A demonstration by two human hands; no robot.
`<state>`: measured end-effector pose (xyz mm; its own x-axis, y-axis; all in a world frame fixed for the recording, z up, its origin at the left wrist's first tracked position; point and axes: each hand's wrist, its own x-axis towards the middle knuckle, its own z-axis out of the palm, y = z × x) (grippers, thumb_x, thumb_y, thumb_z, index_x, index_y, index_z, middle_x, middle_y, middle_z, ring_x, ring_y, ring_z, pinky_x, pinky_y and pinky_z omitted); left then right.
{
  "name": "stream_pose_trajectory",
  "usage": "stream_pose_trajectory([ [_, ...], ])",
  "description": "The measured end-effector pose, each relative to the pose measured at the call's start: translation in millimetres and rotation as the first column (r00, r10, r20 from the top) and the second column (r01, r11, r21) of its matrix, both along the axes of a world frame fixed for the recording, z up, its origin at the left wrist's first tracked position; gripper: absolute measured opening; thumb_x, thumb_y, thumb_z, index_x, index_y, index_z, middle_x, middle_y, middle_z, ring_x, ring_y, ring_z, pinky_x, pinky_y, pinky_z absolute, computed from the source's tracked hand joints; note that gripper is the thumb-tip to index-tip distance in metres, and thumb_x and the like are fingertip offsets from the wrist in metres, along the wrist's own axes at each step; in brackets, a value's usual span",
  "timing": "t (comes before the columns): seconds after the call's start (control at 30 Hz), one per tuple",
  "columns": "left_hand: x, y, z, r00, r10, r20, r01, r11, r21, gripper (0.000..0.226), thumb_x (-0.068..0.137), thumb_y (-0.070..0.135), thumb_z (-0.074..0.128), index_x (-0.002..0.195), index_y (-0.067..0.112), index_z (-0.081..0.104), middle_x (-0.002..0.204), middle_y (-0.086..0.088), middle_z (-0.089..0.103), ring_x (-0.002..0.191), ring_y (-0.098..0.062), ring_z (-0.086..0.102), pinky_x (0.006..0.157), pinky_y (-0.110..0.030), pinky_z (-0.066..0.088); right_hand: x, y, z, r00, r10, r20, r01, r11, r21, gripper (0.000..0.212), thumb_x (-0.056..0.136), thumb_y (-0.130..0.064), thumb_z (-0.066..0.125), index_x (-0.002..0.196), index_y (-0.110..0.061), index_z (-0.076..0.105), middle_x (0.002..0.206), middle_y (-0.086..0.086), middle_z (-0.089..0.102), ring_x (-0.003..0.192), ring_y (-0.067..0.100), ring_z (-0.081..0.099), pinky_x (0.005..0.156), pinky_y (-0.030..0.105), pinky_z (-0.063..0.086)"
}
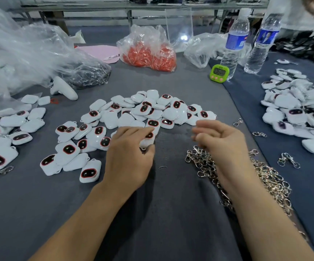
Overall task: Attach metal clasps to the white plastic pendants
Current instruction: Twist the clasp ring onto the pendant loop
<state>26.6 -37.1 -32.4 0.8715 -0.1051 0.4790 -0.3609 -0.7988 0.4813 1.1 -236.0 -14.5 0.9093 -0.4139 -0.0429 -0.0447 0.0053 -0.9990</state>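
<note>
right hand (223, 141) fingers (201, 132): motion-blurred | pendant (148, 142) under left hand (129, 159): mostly hidden | timer (219, 72) at 1 o'clock: digits unreadable | clasp pile (271, 178): partly behind right forearm (250, 200)

I see the grey cloth-covered table (171, 213) carrying a heap of white pendants (152, 110) at centre, metal clasps (265, 178) piled to the right, and a green timer (219, 73), two water bottles (235, 44) and a bag of orange pieces (148, 51) farther back.
</note>
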Motion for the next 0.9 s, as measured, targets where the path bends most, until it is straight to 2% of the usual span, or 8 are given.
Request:
stream_pose_trajectory([
  [0.1,2.5,1.1,-0.2,0.988,0.016,-0.15,0.001,0.993,0.115,0.05,0.088,0.032,0.07,0.137,0.029,0.059,0.136,0.01,0.06,0.124,-0.014,0.049,0.104,-0.028,0.033,-1.1,13.2,-8.3,0.992,0.068,-0.103,-0.119,0.743,-0.659,0.031,0.083,-0.009,0.07,0.106,-0.028,0.077,0.095,-0.016,0.076,0.081,-0.001,0.064,0.078,0.007,0.041],
  [0.2,4.3,2.0,-0.2,0.981,-0.02,-0.195,0.04,0.994,0.099,0.041,0.096,0.032,0.062,0.137,0.028,0.06,0.134,0.007,0.064,0.12,-0.017,0.054,0.098,-0.03,0.037,-5.5,22.4,-11.3,0.978,0.142,-0.151,-0.206,0.571,-0.795,0.033,0.082,-0.014,0.069,0.109,-0.031,0.077,0.106,-0.012,0.074,0.094,0.008,0.061,0.083,0.016,0.037],
  [0.4,1.5,3.4,0.9,0.987,0.069,-0.148,-0.079,0.995,-0.066,0.028,0.102,0.029,0.049,0.097,0.013,0.072,0.085,-0.007,0.073,0.084,-0.028,0.063,0.077,-0.041,0.049,-9.4,23.6,-5.9,0.96,0.225,-0.168,-0.272,0.607,-0.747,0.035,0.082,-0.007,0.064,0.1,-0.034,0.079,0.065,-0.024,0.06,0.072,0.002,0.06,0.08,0.019,0.052],
  [0.5,1.3,2.7,-0.2,0.985,0.055,-0.162,-0.079,0.985,-0.151,0.032,0.1,0.027,0.053,0.075,0.014,0.067,0.063,-0.001,0.064,0.067,-0.02,0.057,0.068,-0.039,0.043,-12.1,32.4,-5.9,0.922,0.366,-0.13,-0.364,0.699,-0.616,0.037,0.077,-0.003,0.065,0.093,-0.033,0.081,0.07,-0.031,0.07,0.072,-0.01,0.067,0.07,0.004,0.048],
  [0.6,1.1,1.2,0.6,0.987,0.042,-0.152,-0.084,0.956,-0.28,0.041,0.099,0.027,0.055,0.059,0.026,0.056,0.054,0.004,0.059,0.056,-0.013,0.055,0.059,-0.033,0.042,-8.7,44.0,-11.6,0.944,0.329,-0.01,-0.307,0.868,-0.39,0.029,0.077,-0.007,0.071,0.093,-0.03,0.081,0.084,-0.02,0.077,0.081,-0.001,0.074,0.078,0.019,0.058],
  [0.67,0.7,0.0,2.4,0.985,-0.047,-0.168,-0.031,0.901,-0.432,0.034,0.1,0.027,0.057,0.07,0.039,0.067,0.059,0.009,0.066,0.055,-0.008,0.061,0.058,-0.027,0.05,-3.9,45.8,-15.2,0.976,0.21,0.06,-0.19,0.951,-0.244,0.029,0.075,-0.014,0.075,0.1,-0.029,0.079,0.092,-0.014,0.078,0.084,0.006,0.075,0.082,0.031,0.06],
  [0.77,-3.1,-2.4,6.0,0.967,-0.221,-0.13,0.107,0.809,-0.577,0.021,0.099,0.019,0.062,0.1,0.03,0.079,0.074,0.018,0.074,0.064,0.002,0.066,0.061,-0.013,0.051,-0.2,40.6,-18.0,0.973,0.226,0.055,-0.211,0.957,-0.198,0.047,0.071,-0.024,0.078,0.116,-0.033,0.071,0.103,-0.008,0.077,0.089,0.01,0.074,0.082,0.038,0.061],
  [0.9,-8.3,-6.5,5.7,0.962,-0.219,-0.164,0.118,0.872,-0.474,0.015,0.087,0.024,0.077,0.095,0.036,0.08,0.085,0.028,0.074,0.082,0.009,0.068,0.072,-0.006,0.048,-1.5,41.8,-19.2,0.953,0.304,-0.01,-0.298,0.928,-0.222,0.022,0.076,-0.025,0.077,0.097,-0.033,0.076,0.082,-0.002,0.078,0.072,0.013,0.074,0.069,0.038,0.062],
])
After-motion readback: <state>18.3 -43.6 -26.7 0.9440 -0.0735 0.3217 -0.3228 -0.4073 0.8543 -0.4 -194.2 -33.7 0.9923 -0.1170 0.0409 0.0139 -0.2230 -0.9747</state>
